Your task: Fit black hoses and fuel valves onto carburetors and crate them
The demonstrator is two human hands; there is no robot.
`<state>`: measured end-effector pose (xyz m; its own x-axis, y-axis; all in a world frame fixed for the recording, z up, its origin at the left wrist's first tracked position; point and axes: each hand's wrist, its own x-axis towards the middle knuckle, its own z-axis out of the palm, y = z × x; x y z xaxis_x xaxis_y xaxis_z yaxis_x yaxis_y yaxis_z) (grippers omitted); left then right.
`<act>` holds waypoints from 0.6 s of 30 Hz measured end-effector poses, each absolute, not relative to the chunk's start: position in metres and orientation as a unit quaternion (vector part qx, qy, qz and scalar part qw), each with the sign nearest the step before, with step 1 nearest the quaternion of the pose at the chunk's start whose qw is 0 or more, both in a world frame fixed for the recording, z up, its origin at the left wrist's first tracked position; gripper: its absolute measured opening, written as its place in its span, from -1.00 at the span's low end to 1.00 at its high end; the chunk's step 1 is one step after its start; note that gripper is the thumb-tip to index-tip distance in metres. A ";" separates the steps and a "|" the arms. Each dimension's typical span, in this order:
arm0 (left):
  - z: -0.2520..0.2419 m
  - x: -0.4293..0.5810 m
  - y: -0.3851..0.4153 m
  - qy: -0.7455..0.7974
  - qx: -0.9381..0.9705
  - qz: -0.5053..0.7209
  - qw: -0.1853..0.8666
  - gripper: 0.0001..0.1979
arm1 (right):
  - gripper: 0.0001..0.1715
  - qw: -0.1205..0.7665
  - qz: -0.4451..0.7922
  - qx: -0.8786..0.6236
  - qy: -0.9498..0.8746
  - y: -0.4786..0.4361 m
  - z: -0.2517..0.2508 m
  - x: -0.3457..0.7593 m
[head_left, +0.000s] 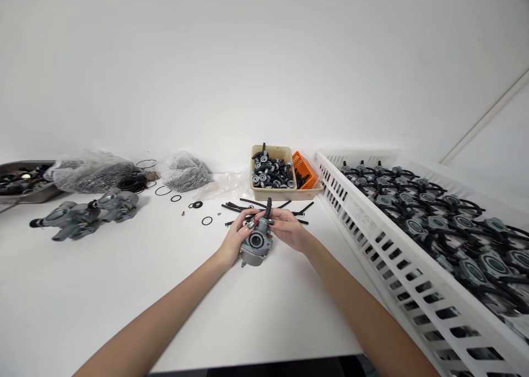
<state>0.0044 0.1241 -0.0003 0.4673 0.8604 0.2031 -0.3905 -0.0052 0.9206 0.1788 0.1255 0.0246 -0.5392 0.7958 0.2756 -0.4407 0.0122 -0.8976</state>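
Carburetor (257, 244), clasped by left hand (235, 239) and right hand (288, 229) mid-bench (124, 289) (hose (268, 205) upright), might slip if either loosens.

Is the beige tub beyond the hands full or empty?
Nearly full: the beige tub holds black and silver parts heaped to its rim.

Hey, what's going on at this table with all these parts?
A person holds a grey metal carburettor over a white table with both hands. The left hand grips its body; the right hand pinches a short black hose standing up from its top. More black hose pieces lie just beyond, before a beige tub of black and silver fittings. A white slotted crate at the right holds many similar units with hoses on.
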 end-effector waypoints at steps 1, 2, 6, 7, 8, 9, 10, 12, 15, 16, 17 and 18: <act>0.000 0.004 0.124 0.219 0.536 0.465 0.670 -0.48 | -0.70 0.451 0.685 -0.166 -0.547 0.125 0.025 0.179; 0.000 0.004 0.124 0.219 0.538 0.463 0.669 -0.49 | -0.70 0.451 0.686 -0.171 -0.545 0.125 0.025 0.179; 0.000 0.004 0.124 0.244 0.556 0.465 0.644 -0.51 | -0.67 0.455 0.682 -0.192 -0.539 0.125 0.024 0.177; 0.000 0.004 0.123 0.254 0.561 0.468 0.634 -0.52 | -0.68 0.457 0.681 -0.196 -0.538 0.125 0.024 0.177; 0.000 0.004 0.123 0.262 0.567 0.471 0.623 -0.53 | -0.68 0.459 0.679 -0.200 -0.536 0.125 0.023 0.176; 0.000 0.004 0.123 0.269 0.572 0.473 0.614 -0.53 | -0.68 0.462 0.678 -0.203 -0.534 0.125 0.023 0.176; 0.001 0.004 0.122 0.275 0.577 0.474 0.606 -0.54 | -0.68 0.464 0.677 -0.206 -0.533 0.126 0.023 0.175; 0.003 0.004 0.121 0.283 0.585 0.475 0.594 -0.55 | -0.67 0.467 0.675 -0.213 -0.530 0.126 0.022 0.175; 0.006 0.005 0.119 0.292 0.592 0.477 0.580 -0.55 | -0.65 0.467 0.669 -0.225 -0.533 0.125 0.023 0.175; 0.007 0.005 0.118 0.293 0.597 0.476 0.575 -0.55 | -0.63 0.467 0.666 -0.229 -0.535 0.125 0.023 0.176; 0.008 0.005 0.118 0.293 0.605 0.474 0.569 -0.54 | -0.62 0.465 0.664 -0.232 -0.537 0.125 0.023 0.176; 0.008 0.005 0.117 0.291 0.613 0.472 0.563 -0.54 | -0.61 0.464 0.663 -0.235 -0.538 0.125 0.023 0.176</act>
